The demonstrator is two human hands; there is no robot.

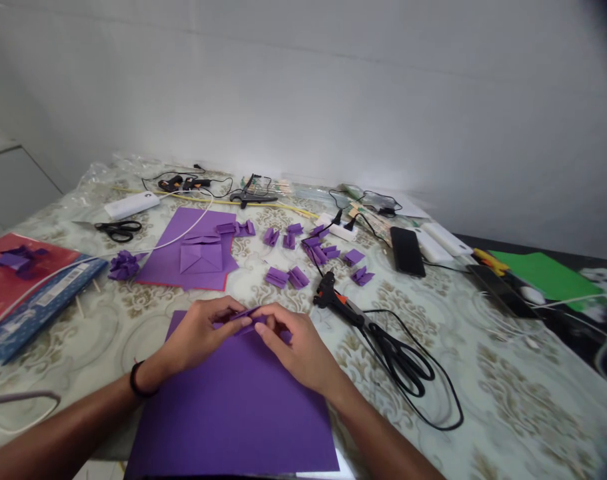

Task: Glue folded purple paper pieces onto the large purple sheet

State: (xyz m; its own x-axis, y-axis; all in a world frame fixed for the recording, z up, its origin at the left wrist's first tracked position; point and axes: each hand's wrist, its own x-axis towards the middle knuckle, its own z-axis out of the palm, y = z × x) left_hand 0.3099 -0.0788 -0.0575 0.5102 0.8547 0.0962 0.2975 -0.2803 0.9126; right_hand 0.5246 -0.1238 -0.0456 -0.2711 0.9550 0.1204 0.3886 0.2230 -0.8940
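Between the fingertips of both hands is a small folded purple paper piece (247,323), held just over the far part of a large purple sheet (238,407). My left hand (206,333) pinches its left side, thumb toward me. My right hand (293,337) closes on its right side; some of those fingers are hidden. Beyond the hands, several folded purple pieces (277,277) are scattered on the tablecloth. A larger folded purple paper (202,257) lies on another purple sheet (183,223) to the left.
Right of my hands lie a glue gun (328,293) and black-handled scissors (398,360), with a cord looping around them. A power strip (337,228) and a phone (407,251) sit farther back. More scissors (118,230) and a red-and-blue packet (38,313) are at left.
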